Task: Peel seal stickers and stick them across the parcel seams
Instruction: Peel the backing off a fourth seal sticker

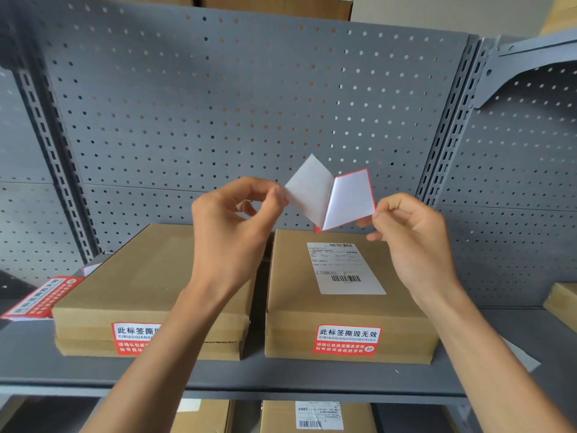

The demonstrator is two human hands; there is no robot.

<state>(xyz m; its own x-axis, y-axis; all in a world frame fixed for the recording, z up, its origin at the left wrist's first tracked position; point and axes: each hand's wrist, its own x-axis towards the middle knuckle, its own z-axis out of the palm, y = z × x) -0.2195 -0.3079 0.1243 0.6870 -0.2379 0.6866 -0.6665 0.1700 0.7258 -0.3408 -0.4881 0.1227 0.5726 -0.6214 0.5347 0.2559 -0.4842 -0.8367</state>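
Both hands are up above the shelf (218, 375), peeling a sticker (351, 198) apart. The left hand (231, 226) pinches the white backing (307, 189) by its corner, and the right hand (412, 235) pinches the red-edged sticker itself, so the two open like a little book. Below sit two flat boxes: the left box (150, 276) and the right box (337, 307), side by side near the shelf's front edge. Each has a red seal (346, 339) across its front seam.

Above two parcels, the left hand (232, 220) pinched white backing paper (307, 190) at nine o'clock while the right hand (409, 232) pinched the red-edged sticker (351, 198) at three o'clock.
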